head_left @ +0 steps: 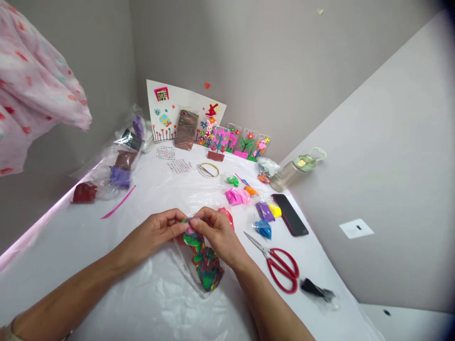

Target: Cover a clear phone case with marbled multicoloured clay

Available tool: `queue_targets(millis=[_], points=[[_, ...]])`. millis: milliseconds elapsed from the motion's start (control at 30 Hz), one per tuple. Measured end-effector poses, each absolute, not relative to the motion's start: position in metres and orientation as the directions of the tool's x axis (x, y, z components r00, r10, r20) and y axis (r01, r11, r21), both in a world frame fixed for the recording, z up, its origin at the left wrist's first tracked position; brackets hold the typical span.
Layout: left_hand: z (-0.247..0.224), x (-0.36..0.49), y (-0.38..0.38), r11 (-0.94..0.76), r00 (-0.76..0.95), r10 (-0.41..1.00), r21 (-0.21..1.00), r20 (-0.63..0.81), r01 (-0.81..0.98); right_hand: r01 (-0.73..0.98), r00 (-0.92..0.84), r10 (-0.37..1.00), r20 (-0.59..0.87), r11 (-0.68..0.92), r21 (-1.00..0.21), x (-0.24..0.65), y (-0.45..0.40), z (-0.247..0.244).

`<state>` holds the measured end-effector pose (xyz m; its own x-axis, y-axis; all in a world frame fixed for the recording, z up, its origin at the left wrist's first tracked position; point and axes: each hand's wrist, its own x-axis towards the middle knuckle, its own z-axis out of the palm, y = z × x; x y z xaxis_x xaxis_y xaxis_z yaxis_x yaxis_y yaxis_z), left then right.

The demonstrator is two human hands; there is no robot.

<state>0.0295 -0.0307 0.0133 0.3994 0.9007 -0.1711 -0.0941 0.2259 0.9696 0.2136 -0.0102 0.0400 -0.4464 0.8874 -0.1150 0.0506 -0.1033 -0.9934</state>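
Both my hands hold a clear phone case (pixel 188 270) over the near middle of the table. Multicoloured clay (pixel 206 267), swirled in green, red, orange and dark tones, lies along part of the case. My left hand (pixel 165 226) grips the far left corner between thumb and fingers. The thumb of my right hand (pixel 215 232) presses on the clay at the top edge, its fingers curled behind. Just beyond my right hand lies a packet of red clay (pixel 226 217), partly hidden.
Red-handled scissors (pixel 280 267), a black clay packet (pixel 318 290) and a phone (pixel 289 214) lie at the right. Behind them stands a bottle (pixel 293 173). Bagged clay (pixel 121 176) lines the left edge. Decorated cases (pixel 247 142) lean at the back near a brown case (pixel 186 129).
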Motion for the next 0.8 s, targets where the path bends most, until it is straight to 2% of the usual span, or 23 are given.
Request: queue_targets(millis=[133,300,400,567,667,800], points=[[0.015,0.026,-0.030,0.187,0.408,0.904,0.977,-0.129,-0.105,0.066,-0.483,0.869,-0.107,-0.086,-0.994,0.217,-0.008,0.043],[0.018,0.023,-0.028,0.254,0.500,0.852,0.958,-0.156,-0.134,0.084,-0.500,0.858,-0.122,-0.092,-0.992,0.220,-0.008,0.044],[0.019,0.024,-0.029,0.252,0.447,0.875,0.963,-0.187,-0.090,0.076,-0.515,0.848,-0.124,-0.099,-0.992,0.220,-0.009,0.043],[0.016,0.024,-0.029,0.189,0.396,0.904,0.981,-0.161,-0.035,0.060,-0.476,0.869,-0.135,-0.121,-0.991,0.218,-0.009,0.041],[0.017,0.024,-0.029,0.203,0.357,0.919,0.977,-0.170,-0.058,-0.019,-0.435,0.894,-0.111,-0.133,-0.991,0.215,-0.008,0.037],[0.016,0.027,-0.031,0.223,0.346,0.927,0.954,-0.144,-0.201,-0.212,-0.325,0.942,-0.084,-0.159,-0.964,0.210,-0.009,0.033]])
